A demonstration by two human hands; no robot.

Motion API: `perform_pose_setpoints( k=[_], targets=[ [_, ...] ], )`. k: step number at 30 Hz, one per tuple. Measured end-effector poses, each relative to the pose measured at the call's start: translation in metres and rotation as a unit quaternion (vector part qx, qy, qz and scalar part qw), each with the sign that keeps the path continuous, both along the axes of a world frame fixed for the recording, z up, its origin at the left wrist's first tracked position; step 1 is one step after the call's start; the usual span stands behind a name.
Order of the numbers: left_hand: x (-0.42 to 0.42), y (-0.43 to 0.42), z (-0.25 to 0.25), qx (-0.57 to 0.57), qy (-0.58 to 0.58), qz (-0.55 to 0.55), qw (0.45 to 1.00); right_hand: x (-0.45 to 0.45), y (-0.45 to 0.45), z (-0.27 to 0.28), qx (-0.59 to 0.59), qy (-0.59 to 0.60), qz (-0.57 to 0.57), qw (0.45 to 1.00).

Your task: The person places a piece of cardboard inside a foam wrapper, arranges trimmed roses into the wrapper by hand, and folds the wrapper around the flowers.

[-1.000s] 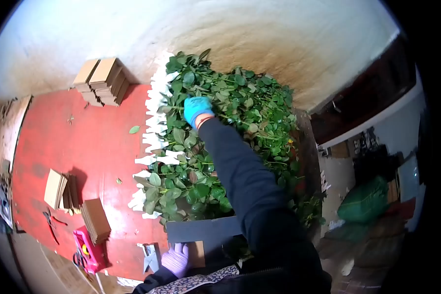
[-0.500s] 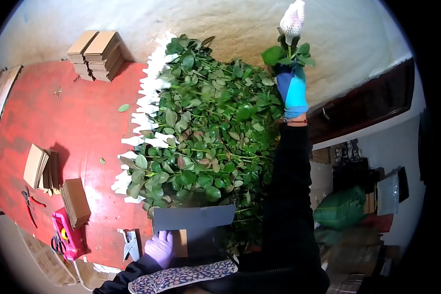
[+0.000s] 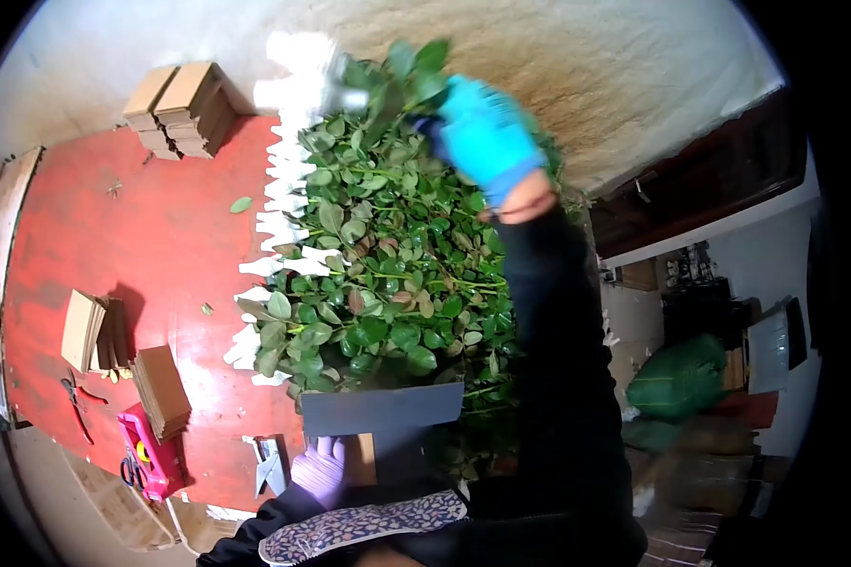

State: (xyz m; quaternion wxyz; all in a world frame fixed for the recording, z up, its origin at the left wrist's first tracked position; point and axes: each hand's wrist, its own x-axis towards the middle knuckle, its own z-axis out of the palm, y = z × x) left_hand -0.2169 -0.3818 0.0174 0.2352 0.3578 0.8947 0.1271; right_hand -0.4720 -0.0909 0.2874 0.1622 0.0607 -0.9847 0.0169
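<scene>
My right hand [image 3: 490,132], in a blue glove and smeared by motion, is closed round the stem of a leafy rose [image 3: 416,71] above the far end of the heap. The white-sleeved bloom end blurs into the other white sleeves at the back left. Below lies a thick bed of green rose stems [image 3: 378,246], their sleeved heads [image 3: 284,203] lined up along its left side. My left hand [image 3: 320,469], in a lilac glove, rests with fingers stretched out on a brown cardboard piece [image 3: 361,458], against a dark grey folded board [image 3: 383,414].
On the red table [image 3: 189,255] lie stacked cardboard pieces [image 3: 187,104], two smaller stacks [image 3: 163,392], red-handled pliers [image 3: 80,406], a pink tape dispenser [image 3: 156,458] with scissors [image 3: 132,468], and a stapler [image 3: 269,465]. The wall [image 3: 586,104] borders the back.
My right hand has swung left with the rose, from beside the wall to over the far end of the heap. My left hand stays at the grey board.
</scene>
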Motion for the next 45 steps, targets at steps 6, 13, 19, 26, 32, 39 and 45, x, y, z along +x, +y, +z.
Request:
perform_pose_setpoints(
  k=[6,13,19,26,32,39,45],
  targets=[
    [0.001,-0.002,-0.004,0.004,-0.008,-0.002,1.0,-0.116,0.069,-0.139,0.058,-0.04,-0.016,0.997],
    [0.002,-0.002,-0.007,0.014,-0.011,0.004,1.0,-0.085,0.063,-0.218,0.054,-0.204,-0.008,0.977],
    [-0.001,0.0,-0.002,0.007,-0.026,0.009,1.0,0.024,0.037,-0.245,0.187,-0.288,0.067,0.937],
    [-0.001,-0.001,0.001,0.02,0.0,0.005,1.0,0.051,0.031,-0.225,0.152,-0.301,0.03,0.941],
    [-0.004,-0.001,0.006,0.041,-0.011,0.006,0.999,0.049,0.065,-0.104,0.035,-0.098,-0.121,0.987],
    [0.001,-0.001,-0.007,0.023,-0.012,-0.007,1.0,0.016,0.024,-0.1,0.088,0.127,0.183,0.971],
    [0.0,0.001,-0.006,0.003,-0.002,0.001,1.0,-0.1,0.003,-0.241,0.112,-0.188,-0.012,0.976]
  ],
)
